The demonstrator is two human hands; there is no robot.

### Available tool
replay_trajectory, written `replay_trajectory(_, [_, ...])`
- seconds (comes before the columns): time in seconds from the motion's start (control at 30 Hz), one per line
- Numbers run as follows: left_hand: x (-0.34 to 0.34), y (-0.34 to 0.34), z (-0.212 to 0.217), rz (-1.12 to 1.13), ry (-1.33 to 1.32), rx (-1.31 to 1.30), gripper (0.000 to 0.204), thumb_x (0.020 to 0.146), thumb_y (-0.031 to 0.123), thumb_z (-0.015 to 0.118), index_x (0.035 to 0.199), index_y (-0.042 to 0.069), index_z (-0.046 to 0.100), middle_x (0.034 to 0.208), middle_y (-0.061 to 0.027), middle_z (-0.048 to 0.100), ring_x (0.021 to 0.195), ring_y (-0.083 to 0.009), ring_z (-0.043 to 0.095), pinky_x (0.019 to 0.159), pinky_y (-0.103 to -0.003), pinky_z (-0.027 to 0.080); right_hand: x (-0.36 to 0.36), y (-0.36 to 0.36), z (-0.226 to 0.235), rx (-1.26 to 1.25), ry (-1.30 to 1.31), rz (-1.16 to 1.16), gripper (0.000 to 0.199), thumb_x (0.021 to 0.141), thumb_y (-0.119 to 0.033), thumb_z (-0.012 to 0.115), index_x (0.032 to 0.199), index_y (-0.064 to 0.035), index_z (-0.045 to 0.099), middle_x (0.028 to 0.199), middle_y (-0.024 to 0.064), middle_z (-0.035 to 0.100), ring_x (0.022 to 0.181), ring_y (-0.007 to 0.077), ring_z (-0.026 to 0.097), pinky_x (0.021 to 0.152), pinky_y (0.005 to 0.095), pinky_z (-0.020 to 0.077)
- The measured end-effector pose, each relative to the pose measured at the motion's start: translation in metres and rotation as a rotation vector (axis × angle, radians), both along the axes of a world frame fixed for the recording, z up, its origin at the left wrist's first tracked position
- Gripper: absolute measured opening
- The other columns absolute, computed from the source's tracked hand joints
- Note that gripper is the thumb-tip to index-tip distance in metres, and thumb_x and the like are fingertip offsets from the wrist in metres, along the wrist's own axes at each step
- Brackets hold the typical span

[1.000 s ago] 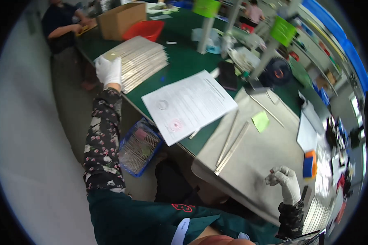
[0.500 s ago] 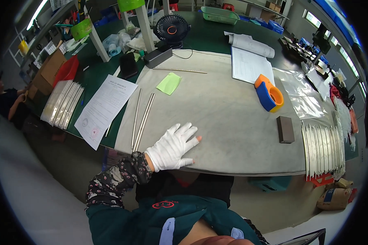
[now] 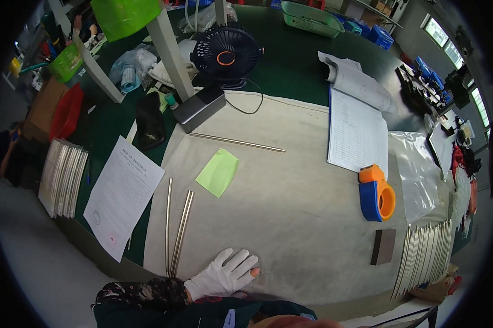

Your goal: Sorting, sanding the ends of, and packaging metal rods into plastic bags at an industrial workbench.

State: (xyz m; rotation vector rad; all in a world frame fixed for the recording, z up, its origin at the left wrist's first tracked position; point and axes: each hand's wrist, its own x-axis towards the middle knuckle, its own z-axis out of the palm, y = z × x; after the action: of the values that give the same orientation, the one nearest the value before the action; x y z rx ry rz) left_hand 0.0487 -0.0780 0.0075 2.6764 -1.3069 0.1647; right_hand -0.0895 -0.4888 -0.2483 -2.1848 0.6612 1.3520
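My left hand [image 3: 223, 276], in a white glove with bare thumb tip, lies flat on the grey cloth [image 3: 306, 235] near its front edge, fingers spread and nothing held. Just beyond its wrist lie two thin metal rods [image 3: 182, 232] side by side, with a single rod [image 3: 168, 224] to their left. Another rod [image 3: 238, 142] stretches crosswise farther back. Between them rests a light green paper slip [image 3: 218, 172]. My right hand is out of view.
A printed sheet [image 3: 124, 194] and bagged rods [image 3: 62, 177] lie left. To the right are an orange-and-blue tape dispenser [image 3: 379, 192], a dark block [image 3: 383, 247], many rods [image 3: 424, 254] and an open notebook [image 3: 357, 131]. A fan [image 3: 227, 54] stands at the back.
The view has tipped and come closer to the table, so things on it appear larger and most sit lower. My left hand stays flat on the cloth, still empty.
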Motion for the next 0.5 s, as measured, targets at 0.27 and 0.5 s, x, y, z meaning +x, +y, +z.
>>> replay_trajectory(0.27, [-0.018,0.002,-0.002,0.038,0.162,0.040,0.053,0.087,0.039,0.063,0.129,0.008,0.055,0.139,-0.0148,0.048,0.132,-0.0319,0.044,0.110,-0.051,0.033,-0.014,-0.030,-0.063,-0.014,-0.052,0.220,0.046,0.093,-0.041,0.045,0.113,-0.0087,0.070,0.108,0.0164,0.070,0.098,0.0347,0.067,0.088,0.0441,0.0529])
replay_trajectory(0.5, [-0.026,-0.003,0.011,0.032,0.116,0.040,0.070,0.077,0.037,0.072,0.135,0.004,0.050,0.146,-0.0206,0.041,0.137,-0.0402,0.037,0.113,-0.056,0.030,-0.035,-0.043,-0.144,-0.088,-0.222,0.702,0.046,0.093,-0.039,0.042,0.115,-0.0094,0.070,0.114,0.0177,0.070,0.105,0.0364,0.066,0.093,0.0443,0.0517])
